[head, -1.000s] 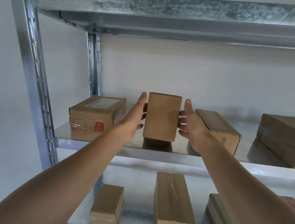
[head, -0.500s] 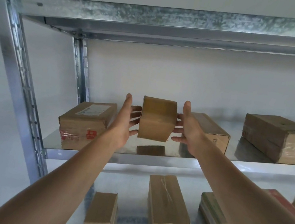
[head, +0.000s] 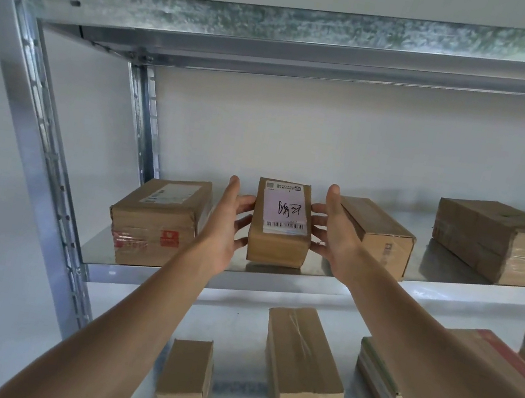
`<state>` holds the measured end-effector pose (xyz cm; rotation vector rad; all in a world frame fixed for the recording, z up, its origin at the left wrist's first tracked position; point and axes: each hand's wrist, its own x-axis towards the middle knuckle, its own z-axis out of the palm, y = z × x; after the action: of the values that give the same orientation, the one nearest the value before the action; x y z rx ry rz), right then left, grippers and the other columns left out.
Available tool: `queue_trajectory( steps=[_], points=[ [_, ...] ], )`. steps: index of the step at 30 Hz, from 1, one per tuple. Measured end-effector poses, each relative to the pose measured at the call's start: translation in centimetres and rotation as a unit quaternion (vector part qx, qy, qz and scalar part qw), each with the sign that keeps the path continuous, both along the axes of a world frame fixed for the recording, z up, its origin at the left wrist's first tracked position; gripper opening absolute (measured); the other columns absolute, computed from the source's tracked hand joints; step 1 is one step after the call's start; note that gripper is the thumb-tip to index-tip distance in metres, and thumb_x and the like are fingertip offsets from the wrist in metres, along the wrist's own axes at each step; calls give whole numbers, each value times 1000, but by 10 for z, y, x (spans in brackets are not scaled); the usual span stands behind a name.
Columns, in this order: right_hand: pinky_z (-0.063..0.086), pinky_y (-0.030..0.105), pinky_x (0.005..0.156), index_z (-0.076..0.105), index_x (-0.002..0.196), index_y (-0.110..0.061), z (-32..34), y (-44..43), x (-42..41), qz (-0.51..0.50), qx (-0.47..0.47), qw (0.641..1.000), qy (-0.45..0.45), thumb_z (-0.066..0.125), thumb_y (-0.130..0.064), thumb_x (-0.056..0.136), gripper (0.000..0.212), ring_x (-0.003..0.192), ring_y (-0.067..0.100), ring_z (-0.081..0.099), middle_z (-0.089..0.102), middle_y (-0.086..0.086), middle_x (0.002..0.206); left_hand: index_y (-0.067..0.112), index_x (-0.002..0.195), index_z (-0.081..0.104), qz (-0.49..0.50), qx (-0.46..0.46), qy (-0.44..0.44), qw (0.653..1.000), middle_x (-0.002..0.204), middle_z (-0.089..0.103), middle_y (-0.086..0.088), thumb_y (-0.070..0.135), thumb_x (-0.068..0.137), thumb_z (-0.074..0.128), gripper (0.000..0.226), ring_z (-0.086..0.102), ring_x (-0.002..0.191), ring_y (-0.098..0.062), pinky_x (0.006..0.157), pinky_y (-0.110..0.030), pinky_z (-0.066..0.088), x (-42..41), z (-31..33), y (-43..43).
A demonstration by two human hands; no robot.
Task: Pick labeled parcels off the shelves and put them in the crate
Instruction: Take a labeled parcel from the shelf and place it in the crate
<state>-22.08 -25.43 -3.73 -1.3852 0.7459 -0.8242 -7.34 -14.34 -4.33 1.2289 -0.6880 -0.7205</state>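
As the left hand (head: 225, 227) and right hand (head: 334, 237) grip its sides, the parcel (head: 277, 246) shows its label (head: 284, 213) at mid-frame.

Brown parcel (head: 277, 236) bears a white label (head: 285, 211) with black scrawl and barcode.
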Motion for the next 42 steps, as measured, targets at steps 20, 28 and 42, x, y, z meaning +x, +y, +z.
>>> queue_trajectory(
  steps=[20,28,42],
  points=[
    [44,31,100,46,153,-16,57,10,-82,-92,-99,986,-93,21,-65,105,73,129,17,54,61,-3,134,33,145,55,-97,-116,-132,980,143,60,13,70,101,21,67,49,135,-5,117,-46,32,-70,55,-31],
    [46,38,111,44,154,-18,48,-1,-192,-153,-106,979,-84,18,-70,102,77,131,20,55,60,-1,140,39,123,69,-189,-110,-154,963,127,71,13,67,103,18,62,62,121,-5,97,-37,44,-174,51,-58],
    [49,36,105,53,148,-18,-23,-16,-465,-294,-64,952,-59,20,-69,103,76,117,14,65,70,-4,125,39,121,69,-306,-79,-111,942,126,71,14,62,106,23,53,59,125,-4,109,-40,41,-437,-18,-116]
  ],
)
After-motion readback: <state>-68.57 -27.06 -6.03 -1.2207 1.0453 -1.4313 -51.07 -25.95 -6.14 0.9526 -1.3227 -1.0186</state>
